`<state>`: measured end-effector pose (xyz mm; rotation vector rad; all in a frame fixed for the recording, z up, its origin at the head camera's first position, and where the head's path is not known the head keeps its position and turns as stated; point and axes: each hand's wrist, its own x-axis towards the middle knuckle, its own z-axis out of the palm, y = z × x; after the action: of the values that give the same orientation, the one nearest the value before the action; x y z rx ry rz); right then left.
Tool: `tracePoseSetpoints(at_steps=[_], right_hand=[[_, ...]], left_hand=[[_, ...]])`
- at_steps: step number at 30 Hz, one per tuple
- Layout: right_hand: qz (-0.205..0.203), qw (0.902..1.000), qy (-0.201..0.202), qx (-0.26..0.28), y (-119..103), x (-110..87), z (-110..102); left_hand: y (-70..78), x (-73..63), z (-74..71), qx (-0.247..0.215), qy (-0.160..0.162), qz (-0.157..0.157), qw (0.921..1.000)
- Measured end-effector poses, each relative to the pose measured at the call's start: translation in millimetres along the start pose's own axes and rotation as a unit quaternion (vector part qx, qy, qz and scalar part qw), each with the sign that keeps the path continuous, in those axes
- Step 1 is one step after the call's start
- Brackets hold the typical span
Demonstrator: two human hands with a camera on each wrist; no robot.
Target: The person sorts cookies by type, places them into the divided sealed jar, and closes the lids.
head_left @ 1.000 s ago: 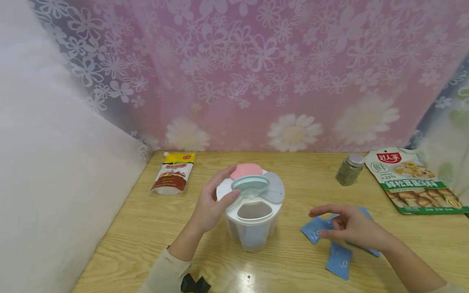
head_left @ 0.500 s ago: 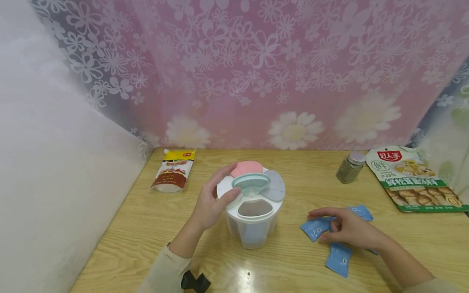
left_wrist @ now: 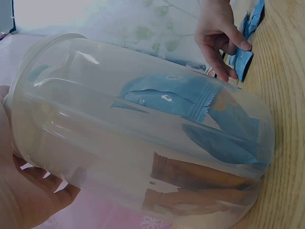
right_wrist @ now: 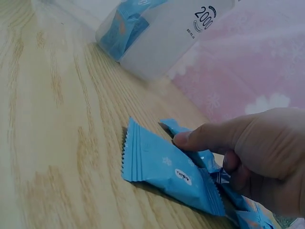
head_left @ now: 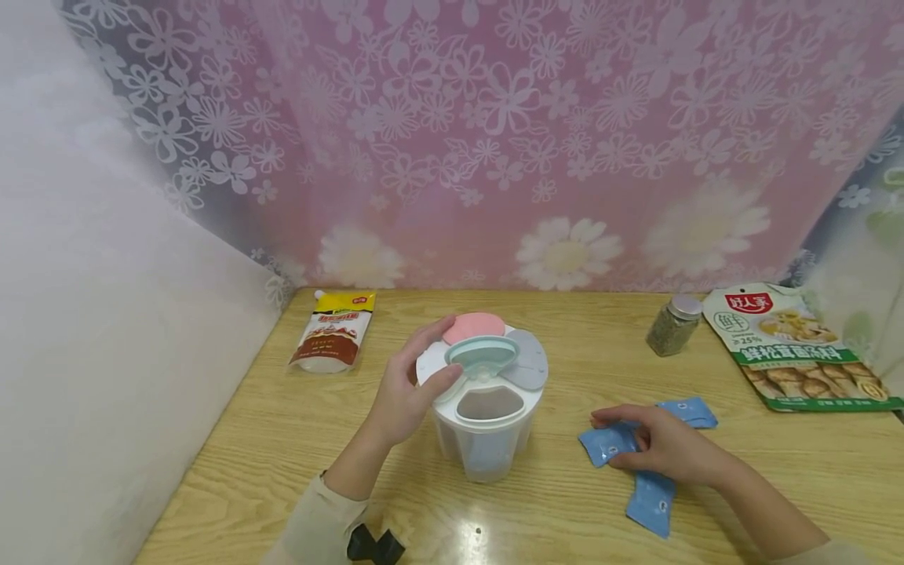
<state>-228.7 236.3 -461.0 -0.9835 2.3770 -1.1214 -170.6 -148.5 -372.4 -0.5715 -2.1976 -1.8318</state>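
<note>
A clear plastic canister (head_left: 487, 459) with a white lid stands upright on the table; one pale green flap (head_left: 482, 355) is raised over an opening. My left hand (head_left: 399, 392) grips the lid's left side, thumb by the raised flap, fingers behind the rim. Through the canister wall the left wrist view shows blue sachets (left_wrist: 167, 98) and brown sachets (left_wrist: 195, 174) in separate compartments. Several blue sachets lie on the right. My right hand (head_left: 667, 443) is low over them, thumb and index finger apart on either side of the leftmost sachet (head_left: 603, 443). Another sachet (right_wrist: 167, 164) lies nearest the right wrist camera.
A pouch with a yellow top (head_left: 334, 333) lies at the back left. At the back right are a small jar of dried herbs (head_left: 673, 328) with a silvery cap and a large green and white bag (head_left: 798, 353). A floral curtain (head_left: 494, 141) hangs behind the table.
My right hand has lowered and shifted slightly left, bringing thumb and index finger around the leftmost blue sachet. My left hand and the canister have kept their place.
</note>
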Motion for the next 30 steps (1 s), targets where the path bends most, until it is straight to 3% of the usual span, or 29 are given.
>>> tracePoseSetpoints(at_steps=[10,17,30], right_hand=[[0.018,0.9965,-0.003,-0.082,-11,8.1,-1],[0.048,0.9986,0.018,-0.012,-13,7.2,-2],[0.018,0.9952,0.012,0.096,-18,4.9,-11]], left_hand=[[0.0,-1.8,-2.1,0.0,0.003,0.005,1.0],[-1.3,-1.9,-1.1,-0.011,0.003,0.01,0.9999],[2.0,-1.9,0.3,-0.006,0.001,0.008,1.0]])
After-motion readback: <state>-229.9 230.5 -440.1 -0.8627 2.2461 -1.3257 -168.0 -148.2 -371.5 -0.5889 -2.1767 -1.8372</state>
